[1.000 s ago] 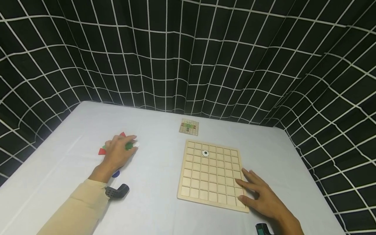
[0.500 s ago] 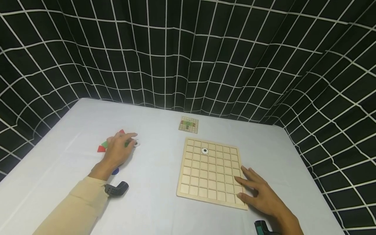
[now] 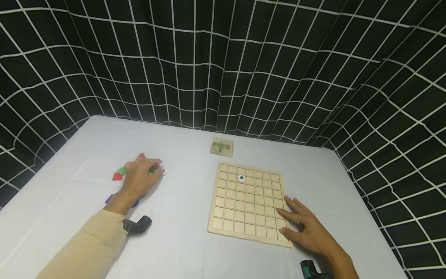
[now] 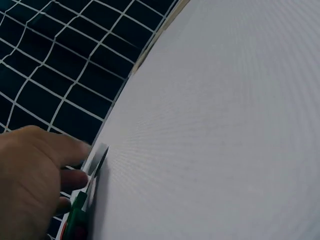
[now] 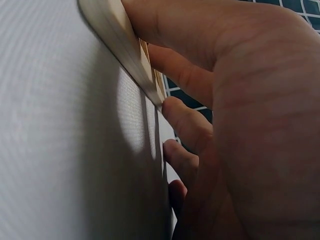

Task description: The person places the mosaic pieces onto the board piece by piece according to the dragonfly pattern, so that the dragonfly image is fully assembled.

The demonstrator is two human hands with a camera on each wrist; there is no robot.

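White disc (image 3: 165,171) at thumb tip of left hand (image 3: 139,178), thumb and index apart, pinch cannot be told, green piece (image 3: 151,170) showing between, red piece (image 3: 117,176) nearby, right hand (image 3: 310,228) spread on edge of wooden grid board (image 3: 240,205), eye disc (image 3: 241,178) on board, patterned card (image 3: 222,147) beyond.

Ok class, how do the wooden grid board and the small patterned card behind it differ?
The wooden board looks larger than the card. The board bears one white disc with a dark centre; the card shows green and red patches. The right hand is at the board's edge; neither hand is at the card. Both lie on the white table and show a grid.
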